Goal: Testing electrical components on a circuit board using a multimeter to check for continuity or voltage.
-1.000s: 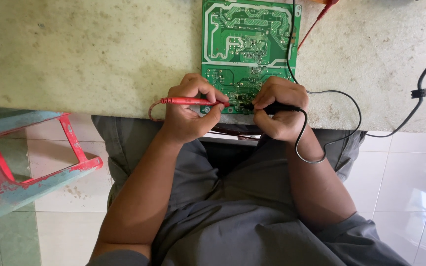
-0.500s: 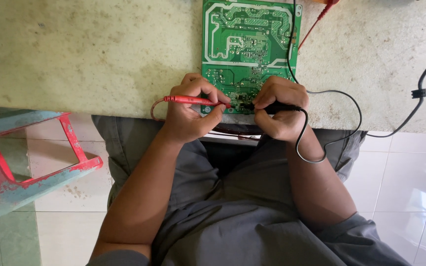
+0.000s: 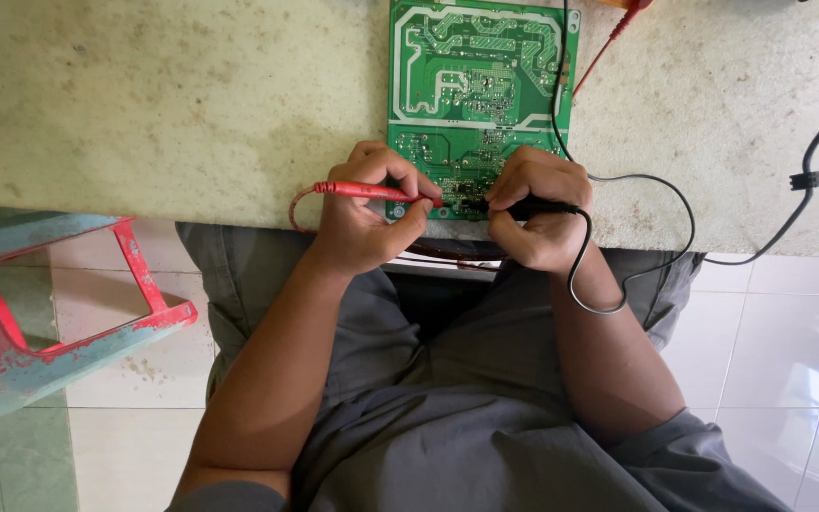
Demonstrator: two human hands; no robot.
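We see the left hand [image 3: 362, 223] pinching a red probe [image 3: 372, 192], the right hand [image 3: 537, 209] gripping a black probe [image 3: 523, 206], tips close together on the board's [image 3: 476, 95] near edge. Risk, we judge: tips slip, bridging pads; the wire [image 3: 656, 190] could snag.

**Both hands pinched shut, knuckles almost meeting**

Your left hand [image 3: 367, 213] is curled, thumb and forefinger pinched together, fingertips pointing toward your right hand [image 3: 537, 209]. That one is a loose fist, fingers folded under, knuckles up. The two sit near each other, just apart. Both forearms are bare and run back toward your body, elbows spread wider than the hands.
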